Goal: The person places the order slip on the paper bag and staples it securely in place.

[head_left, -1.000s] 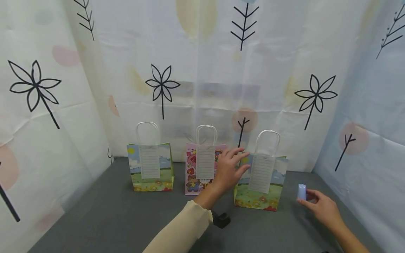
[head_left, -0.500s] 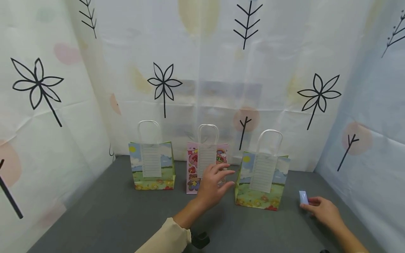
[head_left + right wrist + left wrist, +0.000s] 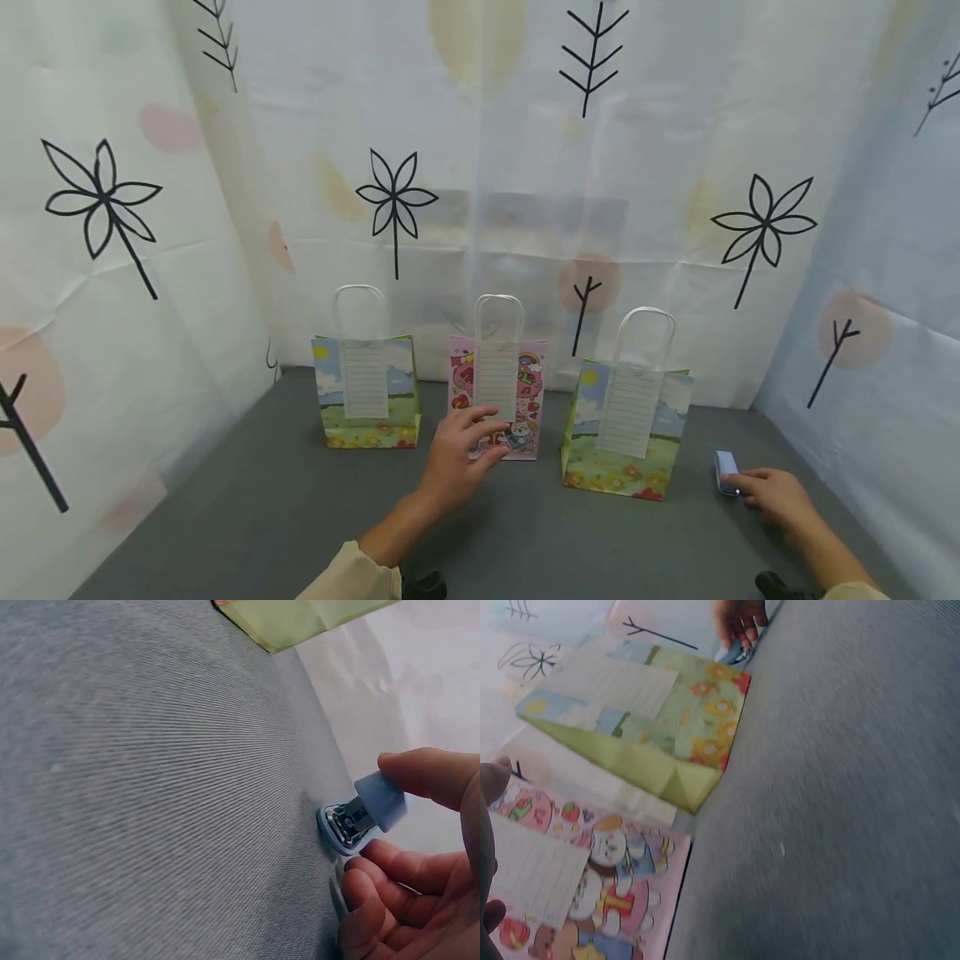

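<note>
At the right of the table my right hand (image 3: 780,500) holds a small light blue stapler (image 3: 726,463) low at the tabletop. In the right wrist view one digit lies on the top of the stapler (image 3: 382,801), and the other fingers curl beside its base. My left hand (image 3: 456,458) hovers in front of the pink gift bag (image 3: 531,396), fingers loosely spread and holding nothing. A landscape-print gift bag (image 3: 630,467) stands between the hands, slightly turned. Its twin, another landscape-print bag (image 3: 371,433), stands at the left.
Each bag has white handles and a lined white paper on its front. A patterned white curtain (image 3: 487,217) closes off the back and both sides of the grey table (image 3: 247,517). Black straps (image 3: 426,585) show at the wrists.
My left hand has drawn back leftward from the right-hand bag to the pink one. My right hand has lowered the stapler to the table, and its fingers have shifted on it.
</note>
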The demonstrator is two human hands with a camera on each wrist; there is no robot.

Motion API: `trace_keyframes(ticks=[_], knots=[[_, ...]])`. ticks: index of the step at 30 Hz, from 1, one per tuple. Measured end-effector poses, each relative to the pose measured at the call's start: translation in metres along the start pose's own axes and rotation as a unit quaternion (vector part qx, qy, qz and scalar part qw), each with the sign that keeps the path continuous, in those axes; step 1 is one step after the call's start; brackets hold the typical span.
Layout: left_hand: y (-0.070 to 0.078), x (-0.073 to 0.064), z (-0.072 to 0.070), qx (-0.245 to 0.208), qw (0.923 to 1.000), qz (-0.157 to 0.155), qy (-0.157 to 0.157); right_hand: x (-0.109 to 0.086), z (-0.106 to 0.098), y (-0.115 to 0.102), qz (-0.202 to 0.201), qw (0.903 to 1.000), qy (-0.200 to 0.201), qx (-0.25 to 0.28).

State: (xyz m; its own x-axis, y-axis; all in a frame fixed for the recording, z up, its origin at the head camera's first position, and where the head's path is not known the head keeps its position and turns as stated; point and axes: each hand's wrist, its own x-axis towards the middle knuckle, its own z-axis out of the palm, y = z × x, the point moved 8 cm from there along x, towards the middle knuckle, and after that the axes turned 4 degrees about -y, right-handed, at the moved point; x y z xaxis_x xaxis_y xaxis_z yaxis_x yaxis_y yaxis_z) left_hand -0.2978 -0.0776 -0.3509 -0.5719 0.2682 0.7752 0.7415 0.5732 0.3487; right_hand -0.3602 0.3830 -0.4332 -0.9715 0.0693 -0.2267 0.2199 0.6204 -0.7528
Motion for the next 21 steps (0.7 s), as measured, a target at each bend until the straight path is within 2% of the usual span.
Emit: trace_keyframes(ticks=[10,21], knots=[[-0.021,-0.03,-0.03,0.035,0.9993,-0.013,0.0,0.0,0.001,0.004,0.017,0.9991,-0.023,0.03],[-0.043,-0.059,-0.068,0.078,0.9967,-0.02,0.004,0.005,-0.002,-0.001,0.021,0.9992,-0.005,0.034]])
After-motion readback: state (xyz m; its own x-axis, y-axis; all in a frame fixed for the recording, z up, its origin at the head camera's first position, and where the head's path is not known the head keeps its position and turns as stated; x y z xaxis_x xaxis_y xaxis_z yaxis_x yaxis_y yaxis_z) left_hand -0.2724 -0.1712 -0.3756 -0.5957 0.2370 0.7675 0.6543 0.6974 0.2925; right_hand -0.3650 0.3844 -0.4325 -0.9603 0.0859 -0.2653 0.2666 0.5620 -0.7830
